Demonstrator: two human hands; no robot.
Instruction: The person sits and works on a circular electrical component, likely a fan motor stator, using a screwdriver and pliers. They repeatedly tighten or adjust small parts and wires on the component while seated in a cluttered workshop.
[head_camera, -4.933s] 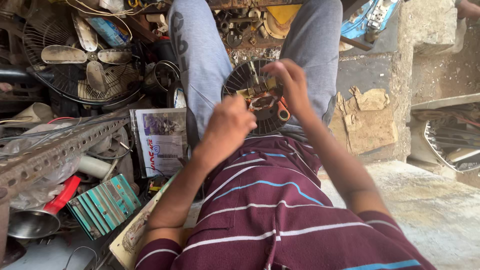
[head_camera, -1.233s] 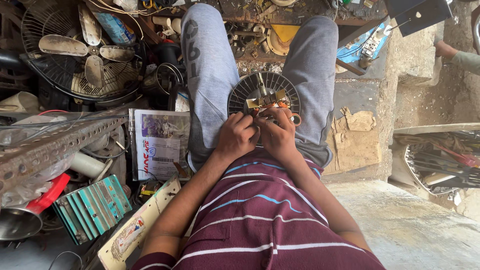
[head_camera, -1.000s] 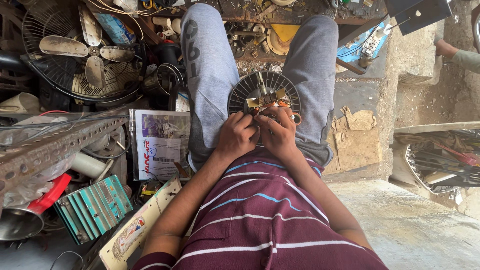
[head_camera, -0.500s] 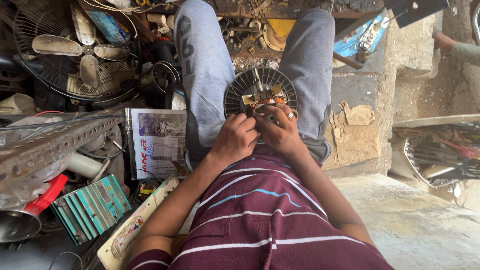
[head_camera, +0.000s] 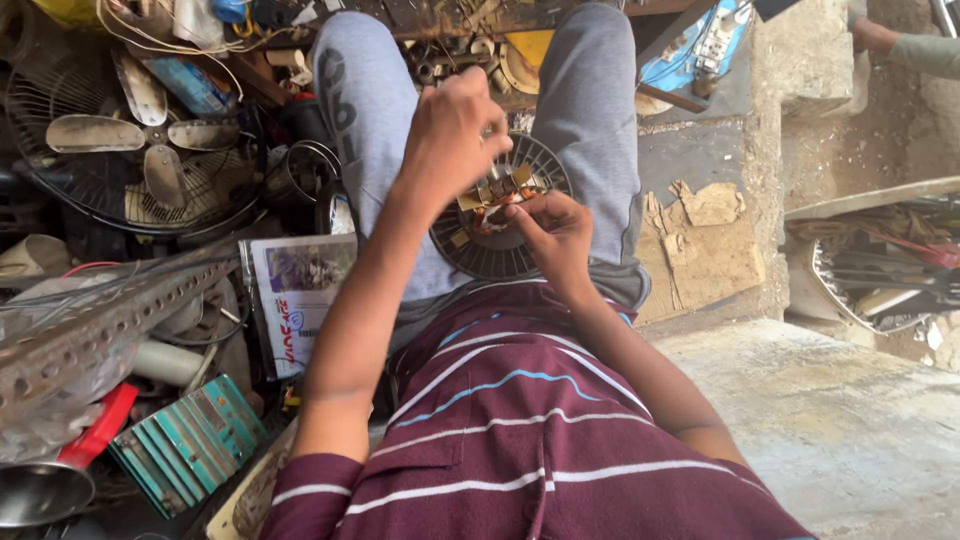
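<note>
Between the knees, on the lap: round dark slotted metal motor core (head_camera: 497, 222) with coppery windings and tan slips at its centre. Left hand (head_camera: 452, 135) raised over its top edge, fingers bunched as if pinching something small — cannot tell what. Right hand (head_camera: 552, 232) resting on the core's near side, fingertips pressed at the windings. Best done with the core braced steady, pulling straight and gently. Off to the left — grey-bladed caged fan (head_camera: 130, 150), teal ribbed block (head_camera: 190, 445).
</note>
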